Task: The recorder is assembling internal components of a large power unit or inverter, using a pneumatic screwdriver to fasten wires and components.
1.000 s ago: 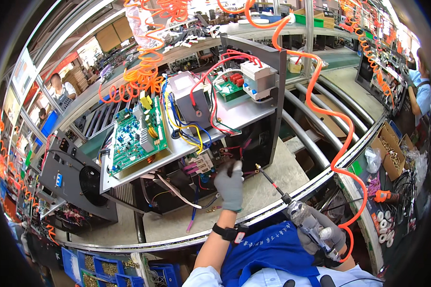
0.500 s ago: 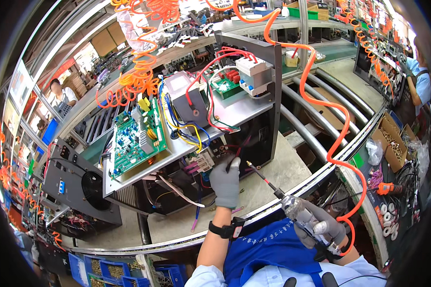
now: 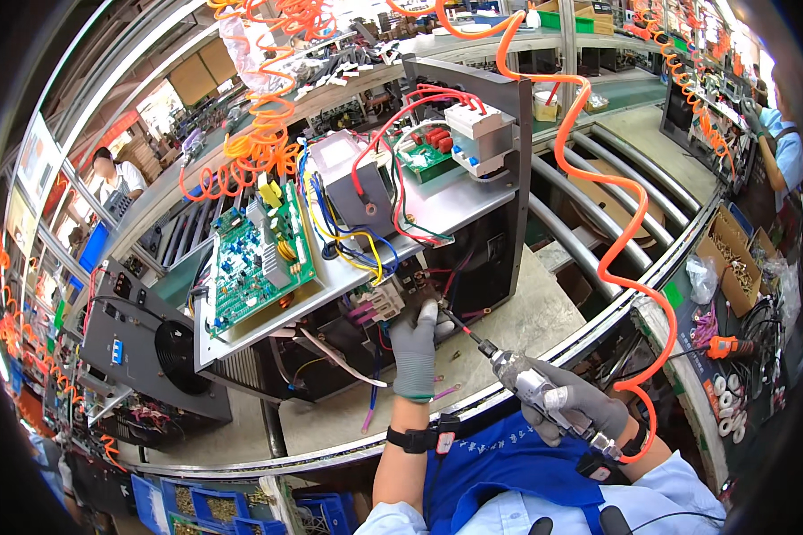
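An open machine chassis [image 3: 522, 192] stands before me, a metal shelf [image 3: 459, 220] across it. On that shelf sit a green circuit board [image 3: 257, 259], a grey box-shaped part [image 3: 359, 198] and a white-and-grey terminal block [image 3: 480, 138]. Below the shelf, my left hand [image 3: 415, 348], in a grey glove, reaches in beside a pale connector block [image 3: 382, 301]. Its fingers are closed; whatever they pinch is hidden. My right hand [image 3: 580, 401], also gloved, is wrapped round a pneumatic screwdriver [image 3: 519, 376]. The long bit points into the chassis, its tip close beside my left fingertips.
An orange air hose [image 3: 638, 223] hangs down to the screwdriver. Metal rollers [image 3: 633, 192] lie right of the chassis; another machine [image 3: 147, 348] stands left. A screw box [image 3: 732, 259] sits at right, blue bins [image 3: 214, 506] below. Other people work at far left and right.
The screwdriver has moved left and up, bringing its bit tip to my left fingertips. My left hand has shifted slightly downward and stays at the chassis. The chassis appears slightly farther right.
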`<state>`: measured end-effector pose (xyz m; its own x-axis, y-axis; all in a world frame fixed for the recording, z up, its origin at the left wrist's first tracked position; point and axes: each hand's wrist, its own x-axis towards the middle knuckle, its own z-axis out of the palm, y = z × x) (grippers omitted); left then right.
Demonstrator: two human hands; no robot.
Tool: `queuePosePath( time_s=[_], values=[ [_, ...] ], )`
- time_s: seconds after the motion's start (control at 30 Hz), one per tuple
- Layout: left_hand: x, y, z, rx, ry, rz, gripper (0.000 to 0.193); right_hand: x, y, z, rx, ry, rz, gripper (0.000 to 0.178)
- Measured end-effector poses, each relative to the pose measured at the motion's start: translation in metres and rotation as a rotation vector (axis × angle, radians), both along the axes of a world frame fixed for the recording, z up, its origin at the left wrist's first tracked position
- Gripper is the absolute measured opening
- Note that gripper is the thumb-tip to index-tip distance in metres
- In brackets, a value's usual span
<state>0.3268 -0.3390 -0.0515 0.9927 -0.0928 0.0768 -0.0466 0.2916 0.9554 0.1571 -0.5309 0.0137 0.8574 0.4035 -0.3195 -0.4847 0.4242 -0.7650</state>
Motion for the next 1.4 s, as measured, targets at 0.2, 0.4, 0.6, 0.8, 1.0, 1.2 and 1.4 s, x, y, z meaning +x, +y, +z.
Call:
queuePosePath(
  time_s=[0.2,0.4,0.6,0.8,1.0,1.2,1.4],
  values=[
    [-0.006,-0.015,-0.009,-0.006,-0.016,0.152,0.031,0.017,0.007,-0.010,0.110,-0.030,-0.010,0.082],
    [0.009,-0.022,-0.027,-0.188,0.147,0.209,0.026,0.032,0.018,-0.007,-0.025,-0.068,-0.022,0.077],
    [0.021,-0.029,-0.034,-0.134,0.086,0.172,0.019,0.040,0.016,-0.012,-0.019,-0.069,-0.017,0.076],
    [0.032,-0.050,-0.041,-0.075,-0.036,0.268,0.013,0.047,0.020,-0.035,0.869,0.162,0.091,0.047],
    [0.040,-0.071,-0.049,-0.211,-0.041,0.363,0.031,0.040,0.031,-0.029,0.058,-0.106,-0.054,0.062],
    [0.044,-0.082,-0.044,-0.109,-0.017,0.458,0.046,0.039,0.040,-0.026,0.019,-0.089,-0.106,0.078],
    [0.032,-0.091,-0.027,-0.189,0.073,0.559,0.046,0.034,0.052,-0.021,-0.102,-0.102,-0.143,0.082]
  ],
)
